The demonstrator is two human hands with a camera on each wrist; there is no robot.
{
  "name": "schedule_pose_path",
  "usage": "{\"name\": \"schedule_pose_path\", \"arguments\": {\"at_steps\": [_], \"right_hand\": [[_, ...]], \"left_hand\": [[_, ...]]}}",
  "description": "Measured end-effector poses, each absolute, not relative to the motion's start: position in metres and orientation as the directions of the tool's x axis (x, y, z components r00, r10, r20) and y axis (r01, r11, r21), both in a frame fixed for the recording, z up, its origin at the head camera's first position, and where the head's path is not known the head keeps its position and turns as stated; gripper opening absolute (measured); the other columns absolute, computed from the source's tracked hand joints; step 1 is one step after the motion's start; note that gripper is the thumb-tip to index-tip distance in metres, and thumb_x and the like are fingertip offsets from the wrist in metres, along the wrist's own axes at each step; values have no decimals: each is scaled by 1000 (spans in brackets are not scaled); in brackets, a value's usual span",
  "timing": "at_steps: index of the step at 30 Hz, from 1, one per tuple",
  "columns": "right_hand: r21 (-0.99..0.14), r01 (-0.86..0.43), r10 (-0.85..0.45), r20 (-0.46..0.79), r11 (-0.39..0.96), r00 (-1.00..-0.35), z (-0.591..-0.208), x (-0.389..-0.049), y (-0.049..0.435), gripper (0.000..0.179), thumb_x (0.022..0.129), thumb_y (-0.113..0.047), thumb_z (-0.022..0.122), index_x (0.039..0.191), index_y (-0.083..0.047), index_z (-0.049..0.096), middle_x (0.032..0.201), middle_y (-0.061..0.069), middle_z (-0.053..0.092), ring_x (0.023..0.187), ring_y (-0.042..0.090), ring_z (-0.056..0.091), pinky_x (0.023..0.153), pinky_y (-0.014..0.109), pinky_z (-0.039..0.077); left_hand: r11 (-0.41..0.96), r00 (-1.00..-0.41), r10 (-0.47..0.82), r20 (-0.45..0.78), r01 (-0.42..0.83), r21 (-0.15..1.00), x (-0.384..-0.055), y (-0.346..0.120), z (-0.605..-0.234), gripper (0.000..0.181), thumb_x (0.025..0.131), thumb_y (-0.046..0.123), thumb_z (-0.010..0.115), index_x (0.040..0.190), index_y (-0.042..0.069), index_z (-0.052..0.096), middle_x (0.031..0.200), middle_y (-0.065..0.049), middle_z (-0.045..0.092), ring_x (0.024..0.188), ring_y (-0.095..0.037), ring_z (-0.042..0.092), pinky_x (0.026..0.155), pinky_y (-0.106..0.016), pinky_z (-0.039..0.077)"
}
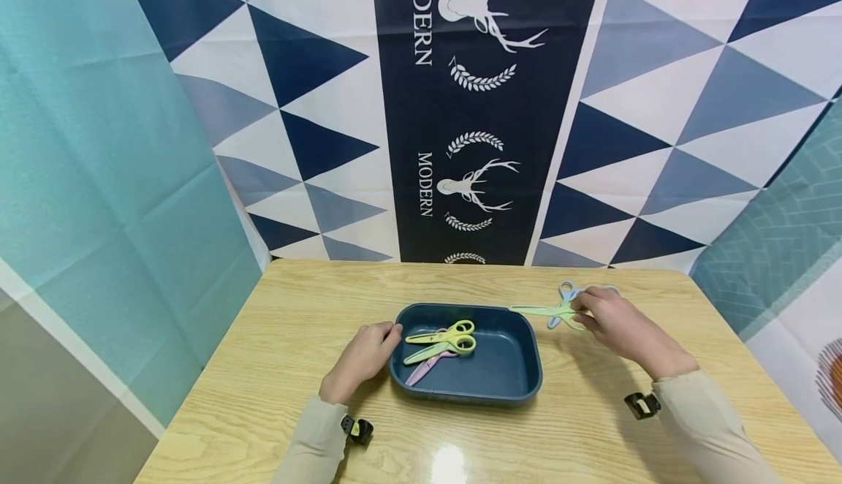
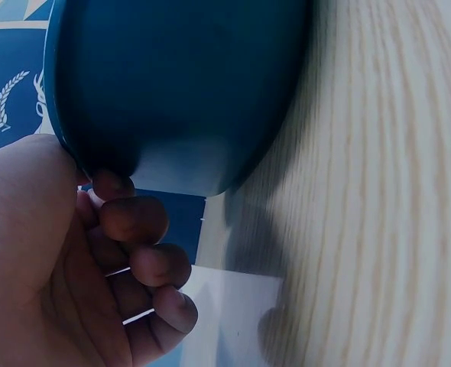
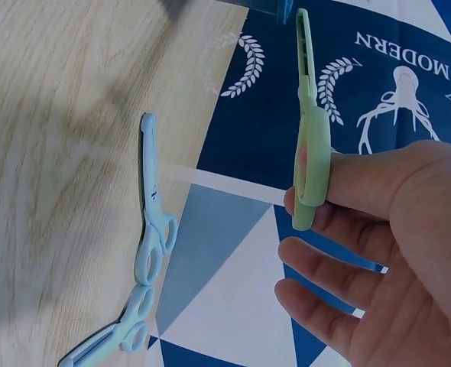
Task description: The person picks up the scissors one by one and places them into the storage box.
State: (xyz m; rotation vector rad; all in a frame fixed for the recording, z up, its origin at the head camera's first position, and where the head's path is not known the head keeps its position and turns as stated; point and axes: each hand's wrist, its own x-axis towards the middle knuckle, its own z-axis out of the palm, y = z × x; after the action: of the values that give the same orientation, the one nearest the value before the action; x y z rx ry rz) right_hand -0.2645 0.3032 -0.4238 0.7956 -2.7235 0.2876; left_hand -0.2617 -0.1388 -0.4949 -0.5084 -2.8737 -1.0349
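My left hand (image 1: pixel 365 352) holds the rim of a dark blue plastic basin (image 1: pixel 500 389) at its left end; in the left wrist view the fingers curl at the wall (image 2: pixel 187 84). Inside the basin lie yellow scissors (image 1: pixel 427 338), green scissors (image 1: pixel 424 354) and pink scissors (image 1: pixel 421 373), partly overlapping. My right hand (image 1: pixel 615 319), right of the basin, pinches light green scissors (image 3: pixel 313 153) by the handle loops between thumb and index finger. Their blades point left toward the basin's back right rim. Two pairs of light blue scissors (image 3: pixel 153 191) lie on the table below this hand.
The basin stands on a wood-grain table (image 1: pixel 276 411). A patterned cloth (image 1: pixel 460 104) with triangles and deer heads hangs behind the table's back edge. Teal cloth (image 1: pixel 118 177) covers the left side.
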Motion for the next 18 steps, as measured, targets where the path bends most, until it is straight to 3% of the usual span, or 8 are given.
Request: {"name": "schedule_pose_path", "arguments": {"at_steps": [10, 18], "right_hand": [[-81, -587, -525, 361, 806, -771, -425, -267, 299, 13, 83, -1, 81, 91, -3, 72, 87, 4, 67, 78, 23, 66, 72, 43, 55], [-76, -573, -521, 333, 816, -786, -422, -266, 294, 12, 85, -3, 80, 94, -4, 72, 90, 5, 67, 81, 23, 66, 76, 46, 54]], "left_hand": [[721, -945, 290, 152, 320, 615, -262, -139, -495, 40, 110, 28, 45, 72, 15, 50, 63, 6, 37, 56, -8, 39, 56, -23, 34], [718, -946, 288, 150, 317, 619, -262, -139, -497, 40, 110, 28, 45, 72, 15, 50, 63, 6, 38, 56, -7, 40, 56, -23, 34]]}}
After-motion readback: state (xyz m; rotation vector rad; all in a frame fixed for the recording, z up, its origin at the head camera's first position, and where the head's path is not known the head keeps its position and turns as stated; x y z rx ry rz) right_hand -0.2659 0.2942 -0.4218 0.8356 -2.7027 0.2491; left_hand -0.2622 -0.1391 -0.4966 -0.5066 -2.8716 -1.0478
